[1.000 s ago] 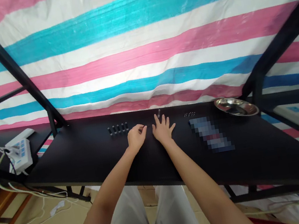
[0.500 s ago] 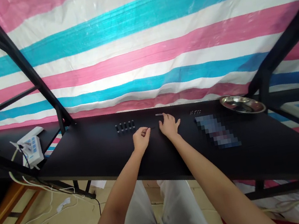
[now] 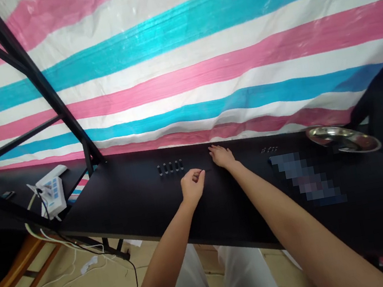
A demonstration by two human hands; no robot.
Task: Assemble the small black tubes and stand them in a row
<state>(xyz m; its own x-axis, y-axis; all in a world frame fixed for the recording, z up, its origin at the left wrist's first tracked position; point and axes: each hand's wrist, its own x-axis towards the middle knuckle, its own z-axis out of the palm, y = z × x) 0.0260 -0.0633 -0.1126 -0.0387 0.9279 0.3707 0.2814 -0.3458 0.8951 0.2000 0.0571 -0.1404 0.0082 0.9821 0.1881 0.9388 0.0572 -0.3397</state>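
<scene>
My left hand point(image 3: 192, 188) hovers just above the black table point(image 3: 132, 208), thumb and forefinger pinched together; what they pinch is too small to make out. My right hand point(image 3: 222, 156) reaches farther back and rests low on the table, fingers together and pointing left. It covers the spot where a small metal piece lay, and that piece is hidden. A row of several small black cylinders point(image 3: 170, 167) stands left of my right hand. A cluster of tiny dark parts point(image 3: 266, 150) lies to its right.
A shallow metal dish point(image 3: 342, 139) sits at the table's far right, near a black frame post point(image 3: 377, 101). A white power strip point(image 3: 51, 190) with cables lies on the left shelf. A striped tarp hangs right behind the table. A wooden chair point(image 3: 11, 279) stands at lower left.
My right hand went from spread flat to fingers together, reaching back over the small metal piece, which tipped over and is now hidden. My left hand stayed pinched. The view shifted left.
</scene>
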